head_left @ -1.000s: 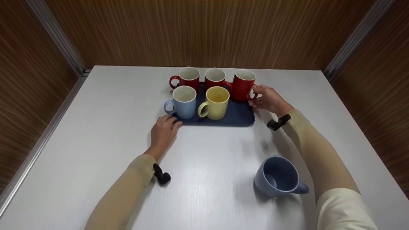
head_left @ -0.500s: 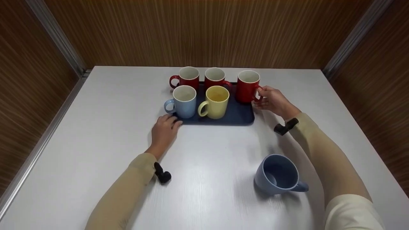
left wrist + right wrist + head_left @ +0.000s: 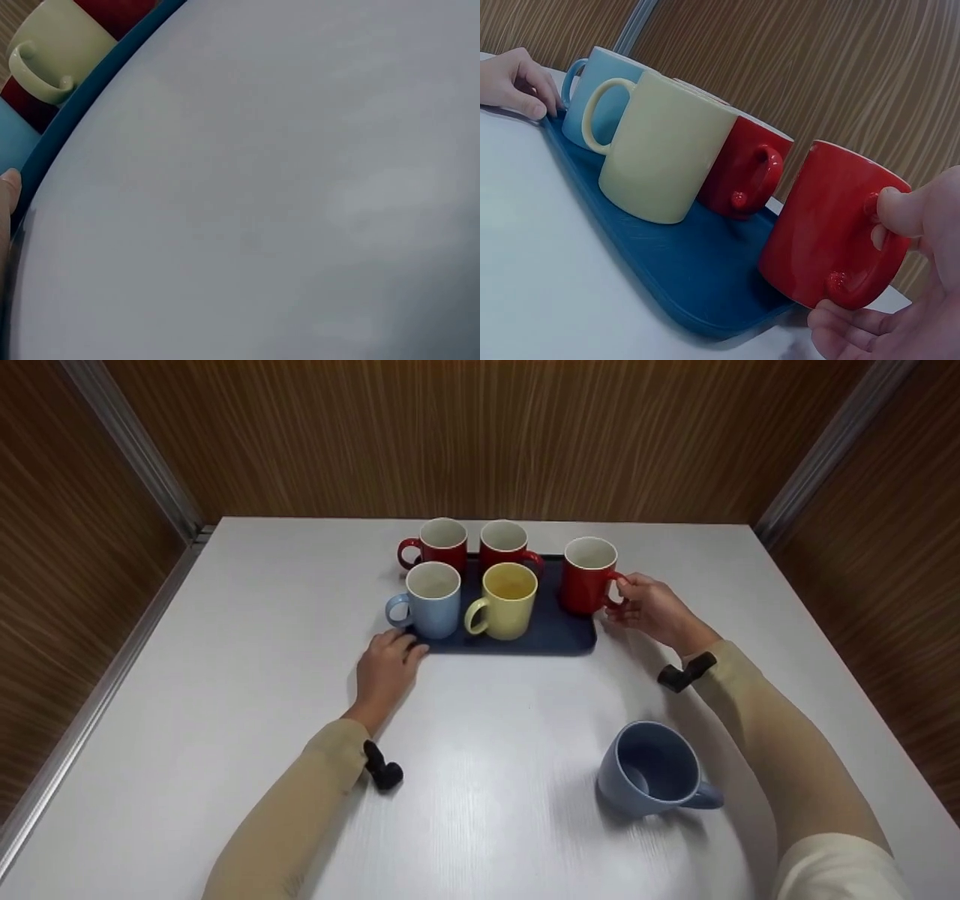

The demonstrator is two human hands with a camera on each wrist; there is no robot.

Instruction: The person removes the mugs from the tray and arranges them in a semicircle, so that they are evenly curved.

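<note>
My right hand (image 3: 658,613) pinches the handle of a red mug (image 3: 586,577) between thumb and fingers. This mug stands at the right end of a dark blue tray (image 3: 559,639); in the right wrist view the same mug (image 3: 821,225) looks upright, beside the tray's right rim. With its thumb along the front rim, my left hand (image 3: 384,673) holds the tray's front left corner. A light blue mug (image 3: 435,611) and a yellow mug (image 3: 510,611) stand in the tray's front row. Two more red mugs, a left one (image 3: 444,547) and a middle one (image 3: 501,551), stand behind, partly hidden.
A grey-blue mug (image 3: 649,776) stands apart on the white table (image 3: 480,780), near my right forearm, handle to the right. Wood-grain panels (image 3: 480,442) enclose the back and sides. Small black wrist cameras sit on both sleeves.
My right hand has drawn the red mug right and slightly toward me, away from the middle red mug. The left hand and tray have stayed in place.
</note>
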